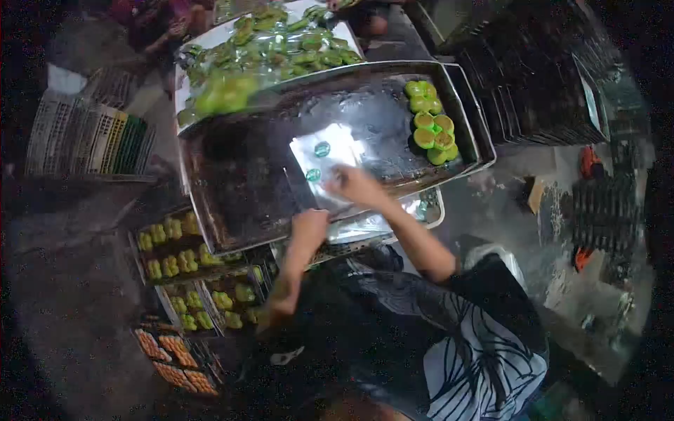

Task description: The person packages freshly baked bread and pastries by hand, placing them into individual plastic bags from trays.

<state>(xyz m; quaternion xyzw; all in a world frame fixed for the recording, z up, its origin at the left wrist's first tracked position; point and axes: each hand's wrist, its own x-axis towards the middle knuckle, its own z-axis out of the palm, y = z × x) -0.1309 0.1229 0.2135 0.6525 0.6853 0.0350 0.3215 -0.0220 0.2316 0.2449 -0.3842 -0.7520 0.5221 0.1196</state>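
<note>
A stack of clear plastic bags [325,151] with round green labels lies on a dark metal baking tray [239,189]. My left hand [310,226] is closed at the lower left corner of the bags, by the tray's front edge; its fingertips are partly hidden. Over the lower right part of the bags is my right hand [357,186], its fingers curled and smeared by motion. Green clustered buns [434,130], some with browned faces up, sit at the tray's right end.
Behind the tray, a white tray [340,35] carries many bagged green buns, with a blurred green one [228,95] at its near corner. Racks of buns [186,263] stand lower left. Stacked black trays [540,84] are at right, crates [88,133] at left. Another person's arm [165,31] shows at top.
</note>
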